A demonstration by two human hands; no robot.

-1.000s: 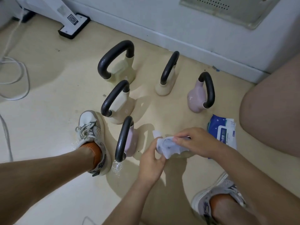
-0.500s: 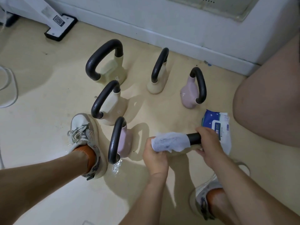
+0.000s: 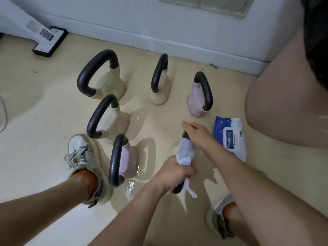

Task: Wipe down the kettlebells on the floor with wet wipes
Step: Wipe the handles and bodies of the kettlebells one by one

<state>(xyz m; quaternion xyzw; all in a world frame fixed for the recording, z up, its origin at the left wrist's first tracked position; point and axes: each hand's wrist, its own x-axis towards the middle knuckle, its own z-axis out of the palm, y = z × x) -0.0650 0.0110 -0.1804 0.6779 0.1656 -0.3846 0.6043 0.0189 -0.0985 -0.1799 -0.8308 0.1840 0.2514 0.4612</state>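
Lower centre of the frame, over the beige floor [image 3: 44, 112]: the left hand [image 3: 174, 172] clamps a white wet wipe [image 3: 185, 153] round a black kettlebell handle [image 3: 177, 189]. The right hand [image 3: 197, 134] grips its upper end.

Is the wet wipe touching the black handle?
Touching. The head view shows the wet wipe wrapped around the kettlebell handle, squeezed by the left hand.

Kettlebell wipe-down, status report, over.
Left hand grips wet wipe round kettlebell handle. Right hand holds handle's far end. Wipe pack beside, not blocking.
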